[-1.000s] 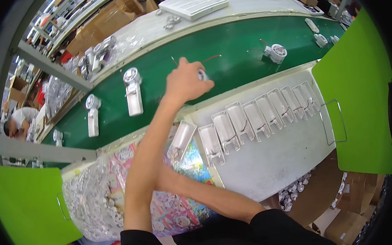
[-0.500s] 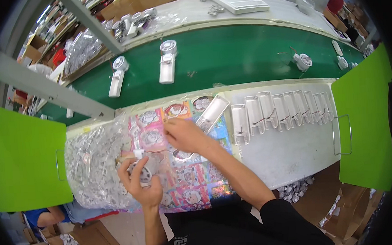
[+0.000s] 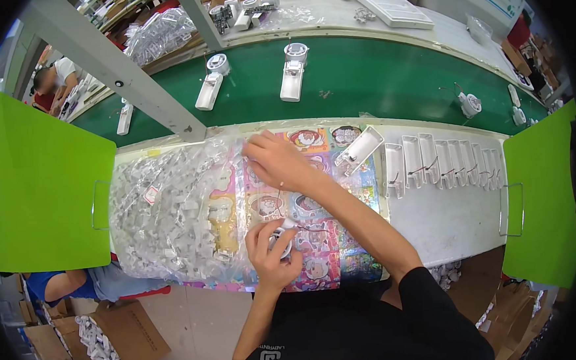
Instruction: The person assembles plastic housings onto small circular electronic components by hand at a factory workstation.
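My left hand (image 3: 273,255) curls around a round white lamp head (image 3: 280,243), whose thin wires (image 3: 311,229) trail to the right over the colourful printed mat (image 3: 316,270). Fingers cover much of that part. Farther forward, my right hand (image 3: 277,161) is closed, its fingertips beside the edge of a large clear plastic bag (image 3: 165,214) full of small white parts. What those fingertips hold, if anything, is too small to make out. Right of this hand, an open white housing (image 3: 360,150) lies slanted on the mat's far corner.
Several white housings with wires (image 3: 429,161) stand in a row on the white tabletop (image 3: 436,227). Beyond runs a green belt (image 3: 374,82) carrying assembled white lamps (image 3: 293,74). Green panels (image 3: 38,189) flank the table, and a grey post (image 3: 113,75) rises at the left. Another person (image 3: 58,82) sits far left.
My view has turned leftward, so the scene sits farther right. My right hand has moved toward the bag's far edge. My left hand keeps the lamp head, now with its wires showing.
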A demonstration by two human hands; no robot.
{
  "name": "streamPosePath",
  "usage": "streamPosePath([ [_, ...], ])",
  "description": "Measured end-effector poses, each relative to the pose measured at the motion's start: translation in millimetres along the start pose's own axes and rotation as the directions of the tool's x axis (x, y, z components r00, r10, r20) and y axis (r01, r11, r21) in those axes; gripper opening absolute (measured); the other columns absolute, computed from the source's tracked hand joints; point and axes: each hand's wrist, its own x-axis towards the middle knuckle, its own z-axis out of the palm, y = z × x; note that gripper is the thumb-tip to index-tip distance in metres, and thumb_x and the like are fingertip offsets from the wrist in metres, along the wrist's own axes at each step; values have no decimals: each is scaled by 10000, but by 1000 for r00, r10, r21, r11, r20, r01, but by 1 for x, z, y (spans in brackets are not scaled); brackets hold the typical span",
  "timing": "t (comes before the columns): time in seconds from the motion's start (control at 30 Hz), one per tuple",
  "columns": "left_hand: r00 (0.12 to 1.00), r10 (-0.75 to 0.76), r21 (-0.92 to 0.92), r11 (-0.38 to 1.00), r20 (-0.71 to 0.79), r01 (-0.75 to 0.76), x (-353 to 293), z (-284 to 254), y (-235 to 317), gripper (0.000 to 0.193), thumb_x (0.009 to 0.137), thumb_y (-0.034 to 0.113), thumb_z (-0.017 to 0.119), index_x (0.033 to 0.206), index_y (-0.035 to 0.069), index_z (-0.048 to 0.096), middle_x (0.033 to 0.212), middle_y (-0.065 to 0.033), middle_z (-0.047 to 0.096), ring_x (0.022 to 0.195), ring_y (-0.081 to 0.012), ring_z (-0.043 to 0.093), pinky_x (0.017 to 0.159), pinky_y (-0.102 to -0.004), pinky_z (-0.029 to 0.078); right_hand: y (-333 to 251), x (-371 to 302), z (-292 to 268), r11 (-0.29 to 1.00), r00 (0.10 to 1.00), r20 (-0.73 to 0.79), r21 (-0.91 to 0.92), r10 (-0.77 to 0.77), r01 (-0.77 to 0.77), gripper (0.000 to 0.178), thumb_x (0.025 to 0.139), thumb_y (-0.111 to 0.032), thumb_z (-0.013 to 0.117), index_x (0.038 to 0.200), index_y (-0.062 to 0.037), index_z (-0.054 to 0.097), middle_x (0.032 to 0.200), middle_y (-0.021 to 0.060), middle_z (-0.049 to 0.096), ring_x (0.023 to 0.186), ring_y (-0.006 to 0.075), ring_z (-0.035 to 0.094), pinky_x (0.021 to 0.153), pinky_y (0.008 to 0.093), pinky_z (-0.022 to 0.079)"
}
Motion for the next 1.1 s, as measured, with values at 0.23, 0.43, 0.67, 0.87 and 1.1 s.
streamPosePath([
  [0.23,998,-53,-9,999,-20,53,-3,3,4,507,632,53,653,1137,52,703,1201,-179,617,1077,-386,593,927,-473,501,15,18,35,994,987,162,-103,-8,25,295,852,-22,648,1144,-59,659,1035,137,621,1001,340,622,851,416,546],
  [0.43,968,-250,-217,947,-35,237,-2,0,2,595,652,10,656,1242,-31,582,1154,-219,592,1072,-392,607,948,-435,504,-7,-34,-48,942,968,-88,267,237,-206,346,900,45,591,1218,-60,681,1029,144,566,906,295,577,785,381,476],
  [0.67,974,-209,-381,897,84,225,3,3,-8,520,625,-7,652,1143,7,609,1181,-186,606,1094,-362,610,969,-425,492,-81,-127,-97,944,942,-129,166,309,-286,305,818,152,624,1051,-30,696,1206,161,541,933,256,677,818,363,549],
  [0.87,971,-125,-437,876,205,205,7,-1,-2,525,614,-10,652,1136,26,611,1193,-173,602,1114,-359,600,974,-423,487,-93,-162,-64,925,937,-120,242,328,-293,309,820,134,659,1071,-30,733,1238,148,594,1050,292,698,900,368,600],
  [1.1,960,-105,-469,855,260,221,3,-3,1,543,608,-10,656,1148,22,608,1188,-172,580,1116,-345,598,985,-411,483,-103,-162,-74,893,931,-95,331,353,-305,365,809,115,630,1124,-40,730,1293,165,613,1050,295,707,878,352,593],
])
